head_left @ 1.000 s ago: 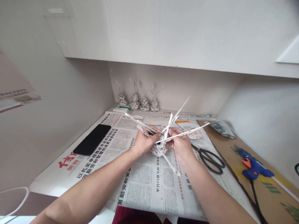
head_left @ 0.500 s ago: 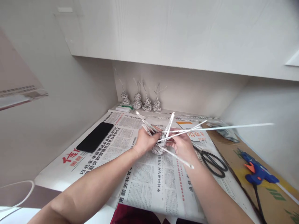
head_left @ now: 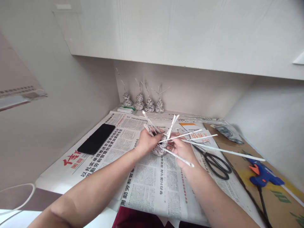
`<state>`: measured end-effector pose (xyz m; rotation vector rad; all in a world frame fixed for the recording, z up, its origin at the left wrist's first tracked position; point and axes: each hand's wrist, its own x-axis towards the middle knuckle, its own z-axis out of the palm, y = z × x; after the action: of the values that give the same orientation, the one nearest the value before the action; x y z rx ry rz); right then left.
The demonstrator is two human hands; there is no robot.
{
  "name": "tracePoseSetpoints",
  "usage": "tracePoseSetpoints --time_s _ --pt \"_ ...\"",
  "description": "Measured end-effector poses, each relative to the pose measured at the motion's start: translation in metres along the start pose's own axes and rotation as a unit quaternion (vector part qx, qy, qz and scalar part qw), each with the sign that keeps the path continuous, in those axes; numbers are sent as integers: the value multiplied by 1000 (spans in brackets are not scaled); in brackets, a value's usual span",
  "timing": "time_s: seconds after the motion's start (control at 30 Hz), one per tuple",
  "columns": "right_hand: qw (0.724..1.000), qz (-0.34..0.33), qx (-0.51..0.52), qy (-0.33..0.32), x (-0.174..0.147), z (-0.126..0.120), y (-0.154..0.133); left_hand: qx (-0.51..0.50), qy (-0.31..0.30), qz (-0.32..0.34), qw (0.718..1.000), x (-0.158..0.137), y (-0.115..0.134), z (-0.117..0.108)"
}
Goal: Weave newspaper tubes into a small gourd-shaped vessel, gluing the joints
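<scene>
A small round basket (head_left: 159, 150) woven from rolled newspaper sits between my hands above the newspaper sheets. Several paper sticks fan out from its top. My left hand (head_left: 150, 139) grips the basket's left side, thumb over the rim. On the right, my right hand (head_left: 181, 148) has its fingers bent at a long pale paper strip (head_left: 228, 148), which runs out to the right past the scissors. One short paper stick (head_left: 179, 157) points down toward my right wrist. The fingertips of both hands are partly hidden by sticks.
Several woven gourd shapes (head_left: 149, 105) stand at the back wall. A black phone (head_left: 96, 138) lies left. To the right are black-handled scissors (head_left: 217, 165), a blue glue gun (head_left: 263, 175) on cardboard (head_left: 276, 202), and a clear plastic bag (head_left: 226, 133). A cabinet (head_left: 166, 34) overhangs the back.
The long strip's free end has swung down and toward me, from nearly level to slanting. My right hand has shifted slightly, and the sticks have turned a little.
</scene>
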<state>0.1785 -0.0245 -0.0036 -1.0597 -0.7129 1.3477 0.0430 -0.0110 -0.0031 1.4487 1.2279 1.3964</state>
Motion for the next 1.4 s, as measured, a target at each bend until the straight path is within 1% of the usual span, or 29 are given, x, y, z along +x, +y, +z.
tracePoseSetpoints --time_s 0.13,0.3,0.4,0.53,0.67,0.8,0.87,0.93,1.0,1.13,1.27,1.33,1.4 --pt "1000 -11 2 -8 2 -1 3 -17 -37 -41 998 4 1 -5" --pt "999 -27 -9 -22 2 -1 5 -68 -74 -99 990 4 9 -8" --pt "997 -56 -25 -39 -2 0 7 -75 -73 -88 991 3 12 -8" --pt "993 -91 -51 -53 -6 1 8 -94 -66 -80 990 2 9 -7" --pt "996 -76 -40 -30 -5 1 4 -116 -60 -76 988 4 5 -8" --pt "995 -52 -75 -33 1 -1 4 -74 -61 -71 993 5 7 -9" --pt "992 -65 -104 -23 2 -3 5 -48 -69 -61 995 4 9 -10" --pt "982 -112 -149 -10 3 -5 6 -25 -85 -44 995 3 11 -11" --pt "969 -157 -192 -12 3 -6 6 -3 -96 -35 995 3 13 -12" --pt "949 -205 -239 -13 2 -8 6 36 -101 -51 993 3 15 -14" --pt "927 -262 -270 -14 -1 -7 6 84 -118 -36 989 3 15 -14" --pt "900 -304 -312 -18 -4 -7 5 100 -117 -17 988 2 15 -14" --pt "857 -359 -367 -39 -6 -8 3 120 -117 9 986 0 15 -14"
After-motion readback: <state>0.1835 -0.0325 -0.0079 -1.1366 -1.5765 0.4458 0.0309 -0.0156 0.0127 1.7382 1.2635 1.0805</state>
